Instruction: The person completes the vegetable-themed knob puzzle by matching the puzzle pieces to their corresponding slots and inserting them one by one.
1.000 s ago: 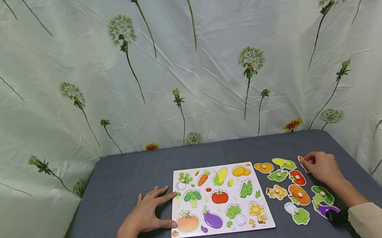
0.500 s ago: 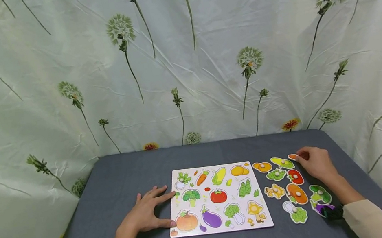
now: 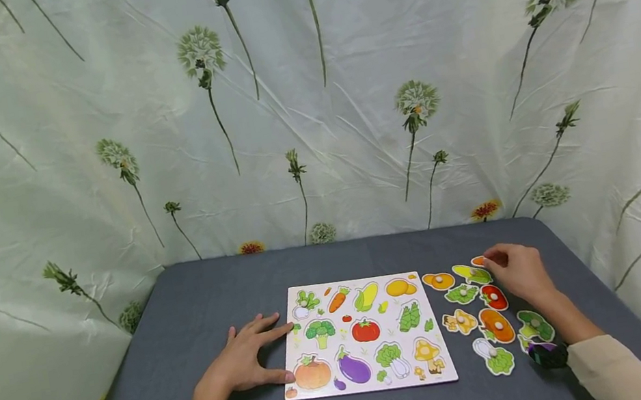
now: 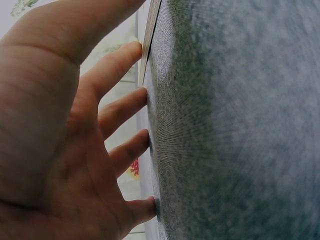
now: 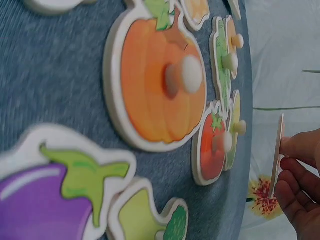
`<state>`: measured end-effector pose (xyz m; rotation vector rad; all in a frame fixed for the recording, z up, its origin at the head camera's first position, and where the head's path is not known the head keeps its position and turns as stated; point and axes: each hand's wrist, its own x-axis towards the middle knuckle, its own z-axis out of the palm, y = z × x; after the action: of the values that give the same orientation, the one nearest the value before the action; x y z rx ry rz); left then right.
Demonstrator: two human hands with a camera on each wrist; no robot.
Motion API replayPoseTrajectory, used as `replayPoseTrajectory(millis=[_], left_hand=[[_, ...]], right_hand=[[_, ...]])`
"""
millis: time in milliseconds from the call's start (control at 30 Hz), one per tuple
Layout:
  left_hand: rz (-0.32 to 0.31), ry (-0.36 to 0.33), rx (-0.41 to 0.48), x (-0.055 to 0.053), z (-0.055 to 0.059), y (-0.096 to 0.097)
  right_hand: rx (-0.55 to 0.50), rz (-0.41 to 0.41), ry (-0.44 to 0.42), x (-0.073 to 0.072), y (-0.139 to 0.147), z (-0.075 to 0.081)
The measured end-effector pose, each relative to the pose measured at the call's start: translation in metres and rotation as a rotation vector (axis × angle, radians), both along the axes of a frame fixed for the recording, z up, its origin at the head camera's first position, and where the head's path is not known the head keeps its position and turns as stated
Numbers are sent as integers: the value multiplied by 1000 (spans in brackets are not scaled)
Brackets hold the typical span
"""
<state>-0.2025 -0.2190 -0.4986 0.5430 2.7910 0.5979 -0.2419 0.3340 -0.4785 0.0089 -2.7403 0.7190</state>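
Note:
In the head view my right hand (image 3: 520, 270) pinches a carrot puzzle piece (image 3: 477, 261), of which only the orange end shows. From the right wrist the carrot piece is seen edge-on, upright and thin, between thumb and fingers. Below it on the table lie the corn piece (image 3: 472, 273), the tomato piece (image 3: 493, 297) and the pumpkin piece (image 5: 145, 80), each with a round knob. My left hand (image 3: 254, 355) is spread at the left edge of a white vegetable puzzle board (image 3: 392, 334), thumb and index fingertip touching it. Its other fingertips rest on the cloth.
More pieces lie right of the board: potato (image 3: 440, 281), mushroom (image 3: 460, 322), a white-and-green leafy one (image 3: 499, 362) and broccoli (image 3: 535, 327). An eggplant piece (image 5: 35, 200) is partly covered by the wrist gear in the head view. A flowered curtain (image 3: 304, 92) hangs behind the grey table.
My right hand has moved left and slightly away with the carrot piece, which now sits just behind the corn piece. The left hand stays on the board. The head view has shifted slightly.

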Motion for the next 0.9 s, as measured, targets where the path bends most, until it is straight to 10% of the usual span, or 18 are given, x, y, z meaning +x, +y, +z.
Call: replayPoseTrajectory(millis=[900], left_hand=[[-7,7,4,-2,-3,-1]], right_hand=[[-99,142,76,-15,-53,3]])
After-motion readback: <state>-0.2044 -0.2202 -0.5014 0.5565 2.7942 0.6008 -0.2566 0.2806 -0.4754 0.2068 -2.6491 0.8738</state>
